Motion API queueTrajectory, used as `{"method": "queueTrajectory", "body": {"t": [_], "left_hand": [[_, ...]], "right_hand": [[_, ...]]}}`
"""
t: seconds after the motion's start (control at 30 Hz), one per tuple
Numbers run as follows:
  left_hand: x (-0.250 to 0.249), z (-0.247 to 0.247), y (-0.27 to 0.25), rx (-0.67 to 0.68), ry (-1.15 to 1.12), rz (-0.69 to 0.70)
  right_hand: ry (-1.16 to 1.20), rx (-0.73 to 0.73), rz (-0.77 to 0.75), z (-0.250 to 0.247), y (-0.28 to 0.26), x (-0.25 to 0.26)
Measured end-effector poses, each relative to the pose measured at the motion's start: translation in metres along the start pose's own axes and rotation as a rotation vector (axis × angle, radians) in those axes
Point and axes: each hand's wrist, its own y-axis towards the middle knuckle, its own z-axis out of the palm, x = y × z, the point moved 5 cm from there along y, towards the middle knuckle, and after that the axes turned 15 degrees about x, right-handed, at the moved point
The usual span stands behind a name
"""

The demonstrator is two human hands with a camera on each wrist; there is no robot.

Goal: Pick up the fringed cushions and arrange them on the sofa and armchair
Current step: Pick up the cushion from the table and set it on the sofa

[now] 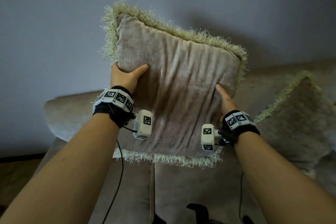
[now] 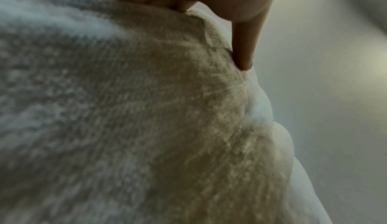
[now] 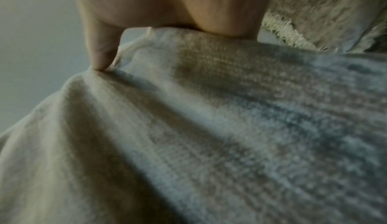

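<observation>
Holding one fringed cushion (image 1: 174,85) up in the air, the person has a hand on each side of it. The left hand (image 1: 125,76) grips the left edge, with the thumb lying across the front and the other fingers hidden behind. The right hand (image 1: 226,99) grips the lower right edge the same way, thumb on the front. In both wrist views a thumb presses into the soft cloth and makes folds in it. So both hands are wrapped on this cushion, one at each side.

The cushion is big, soft and tilted, with its shaggy pale fringe all around. It hangs above the sofa (image 1: 181,183) and does not touch the seat. The grey wall (image 1: 54,14) is behind it.

A second fringed cushion (image 1: 298,118) already leans on the sofa, over to the right, near the held one. That one looks done, I think.

So the job seems partway along. One cushion is in its place and one is up in the hands, not yet set down. What is left, as far as I can tell, is to put this cushion down on the sofa or take it to the armchair. The armchair is not in the pictures, so I cannot tell if any cushion sits there, or how many more cushions wait.
</observation>
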Motion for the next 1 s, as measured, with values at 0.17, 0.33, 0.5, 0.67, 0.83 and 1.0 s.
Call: {"method": "queueTrajectory", "body": {"t": [0.17, 0.33, 0.5, 0.67, 0.83, 1.0], "left_hand": [[0.012, 0.026, 0.034, 0.111, 0.027, -0.006], [0.032, 0.064, 0.057, 0.204, 0.089, -0.006], [0.058, 0.108, 0.064, 0.275, 0.095, -0.042], [0.09, 0.146, 0.072, 0.316, 0.145, -0.052], [0.126, 0.175, 0.077, 0.366, 0.209, -0.098], [0.163, 0.193, 0.082, 0.374, 0.246, -0.158]], "right_hand": [[0.002, -0.094, 0.054, -0.012, 0.001, -0.019], [0.027, -0.169, 0.163, -0.041, 0.016, -0.054], [0.085, -0.193, 0.271, -0.072, 0.031, -0.099], [0.152, -0.222, 0.362, -0.088, 0.047, -0.143], [0.24, -0.202, 0.378, -0.091, 0.058, -0.174], [0.278, -0.187, 0.432, -0.099, 0.076, -0.207]]}}
